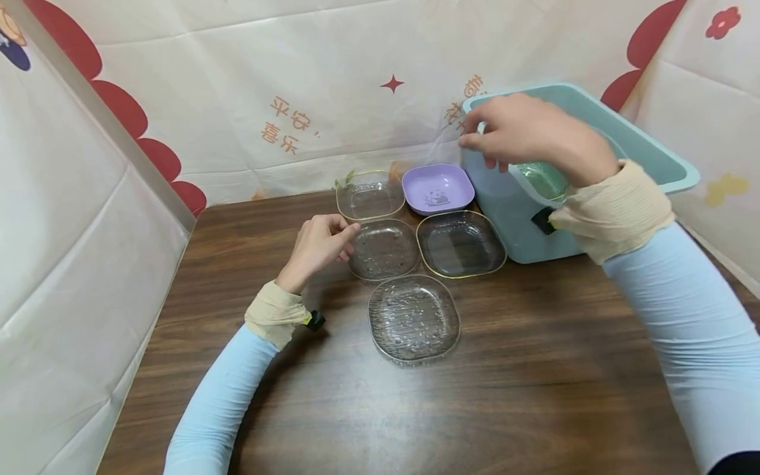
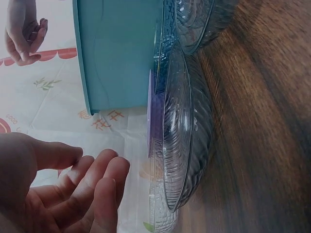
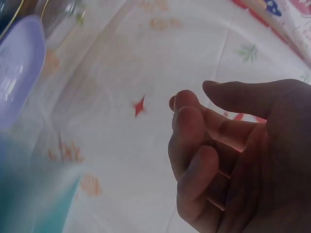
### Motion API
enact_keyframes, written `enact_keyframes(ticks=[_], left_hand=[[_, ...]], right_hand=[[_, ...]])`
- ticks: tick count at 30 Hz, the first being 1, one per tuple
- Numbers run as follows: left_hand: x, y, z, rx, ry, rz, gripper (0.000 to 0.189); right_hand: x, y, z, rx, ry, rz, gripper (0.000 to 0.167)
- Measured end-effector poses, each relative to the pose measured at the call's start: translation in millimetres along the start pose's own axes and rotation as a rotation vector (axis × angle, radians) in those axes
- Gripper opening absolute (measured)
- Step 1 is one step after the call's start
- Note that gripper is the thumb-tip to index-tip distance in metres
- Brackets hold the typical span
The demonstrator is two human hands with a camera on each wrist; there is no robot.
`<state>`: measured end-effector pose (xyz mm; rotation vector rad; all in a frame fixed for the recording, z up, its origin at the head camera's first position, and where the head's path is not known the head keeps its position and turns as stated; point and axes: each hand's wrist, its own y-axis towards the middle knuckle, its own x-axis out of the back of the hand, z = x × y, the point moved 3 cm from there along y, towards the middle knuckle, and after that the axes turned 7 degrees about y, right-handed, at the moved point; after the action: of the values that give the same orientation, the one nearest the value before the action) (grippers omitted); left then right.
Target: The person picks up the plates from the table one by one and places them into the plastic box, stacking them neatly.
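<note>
- Loosely, the fingers of my left hand point(image 1: 320, 244) were curled close together, gripping nothing, near the left edge of the middle clear dish point(image 1: 386, 251).
- My right hand point(image 1: 522, 132) hung over the left side of the blue bin point(image 1: 507, 224), fingers bent together, thumb apart from them.
- A green dish point(image 1: 543, 178) showed inside that bin, on the right of the table point(image 1: 534, 396).
- Far left stood a gold-rimmed clear dish point(image 1: 369, 198), with the purple dish point(image 1: 439, 178) just right of it.
- The dark gold-rimmed dish point(image 1: 463, 244) lay right of the middle one; the ribbed clear dish point(image 1: 415, 320) lay nearest me.
</note>
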<state>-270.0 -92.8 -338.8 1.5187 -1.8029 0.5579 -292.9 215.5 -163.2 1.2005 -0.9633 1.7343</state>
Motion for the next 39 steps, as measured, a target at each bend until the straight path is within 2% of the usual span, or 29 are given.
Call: enact_keyframes(ticks=[3,7,13,18,23,29,39], left_hand=[[0.2,-0.8,0.0,0.004,0.000,-0.004,0.034],[0.0,-1.4,-1.2,0.001,-0.001,-0.007,0.032],[-0.7,-3.0,-3.9,-0.003,-0.013,-0.009,0.031],[0.3,-3.9,-4.5,-0.005,-0.009,-0.010,0.029],[0.5,-2.9,-4.7,-0.007,-0.016,-0.004,0.031],[0.7,-3.1,-4.4,-0.002,-0.007,-0.009,0.032],[3.6,-3.5,-6.3,-0.003,0.004,-0.022,0.035]], right_hand=[[-16.6,2.8,10.5,0.032,0.045,-0.019,0.038],[-42.4,9.9,13.0,0.089,0.130,-0.058,0.028],[-80.2,24.4,-2.0,0.115,0.268,-0.120,0.022],[-104.8,28.6,-11.1,0.085,0.371,-0.140,0.019],[-116.1,30.6,-14.6,0.071,0.448,-0.158,0.016],[-125.1,34.0,-20.1,0.076,0.476,-0.145,0.017],[-124.8,29.3,-27.4,0.054,0.507,-0.126,0.019]])
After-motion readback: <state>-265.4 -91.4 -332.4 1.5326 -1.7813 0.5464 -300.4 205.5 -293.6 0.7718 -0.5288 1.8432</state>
